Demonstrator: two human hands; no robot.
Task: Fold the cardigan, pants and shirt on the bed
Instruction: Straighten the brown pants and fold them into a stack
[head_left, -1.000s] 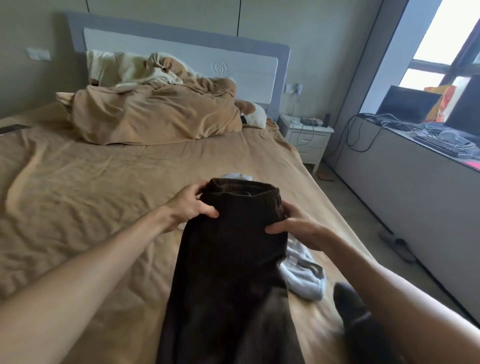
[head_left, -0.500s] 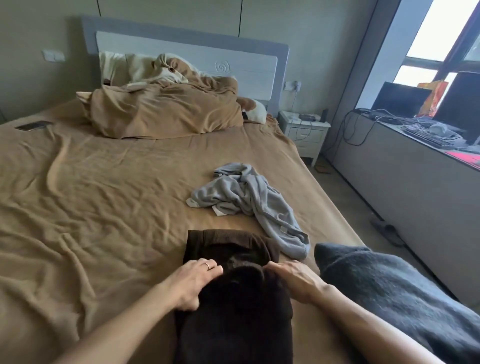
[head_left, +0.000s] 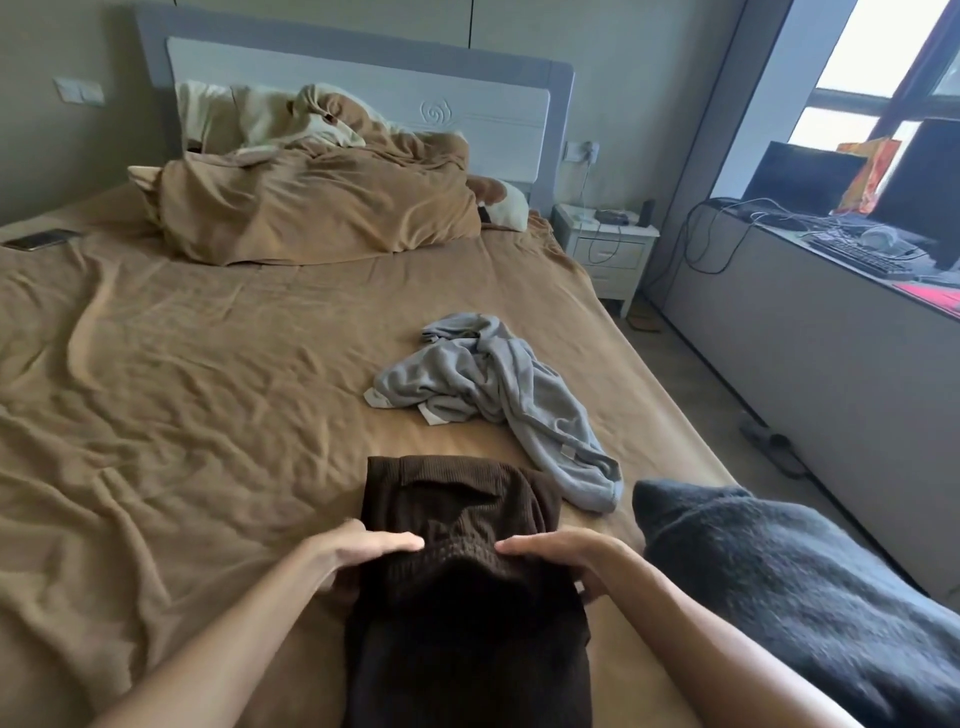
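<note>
A grey-framed headboard (head_left: 395, 88) stands at twelve o'clock against a beige wall (head_left: 623, 52). White nightstand (head_left: 605, 254) at one; bright window (head_left: 857, 52) at two.

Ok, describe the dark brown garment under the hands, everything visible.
The dark brown garment is a ribbed knit, apparently the pants, lying lengthwise on the tan bed. Its far end lies flat; the near part is folded over it in a raised hump. The left hand and right hand hold that fold at either side, fingers on top. A grey garment lies just beyond its far right corner.
</note>
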